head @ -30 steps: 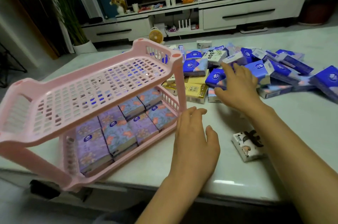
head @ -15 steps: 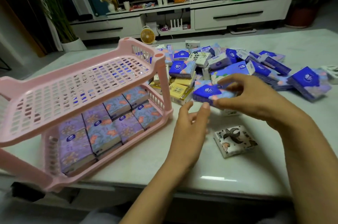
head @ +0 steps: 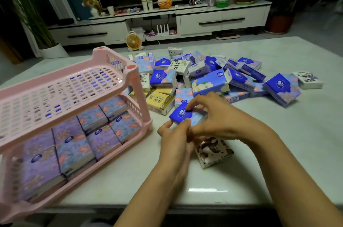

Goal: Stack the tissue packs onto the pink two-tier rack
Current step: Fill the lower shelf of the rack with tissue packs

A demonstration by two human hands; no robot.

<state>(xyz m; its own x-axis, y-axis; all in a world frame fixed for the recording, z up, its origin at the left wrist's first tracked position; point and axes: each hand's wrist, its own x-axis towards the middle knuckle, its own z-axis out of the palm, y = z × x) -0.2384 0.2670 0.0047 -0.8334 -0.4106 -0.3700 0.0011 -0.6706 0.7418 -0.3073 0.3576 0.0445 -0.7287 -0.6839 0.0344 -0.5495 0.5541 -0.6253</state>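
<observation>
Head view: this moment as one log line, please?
left hand, right hand: hold blue tissue pack | pink rack: lower tier holds packs | pile: beside rack, on table

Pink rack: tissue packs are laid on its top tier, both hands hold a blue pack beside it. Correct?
Not quite. The head view shows the tissue packs on the bottom tier of the pink rack; the top tier holds none. The rest stands: the left hand and right hand both hold the blue pack beside it.
</observation>
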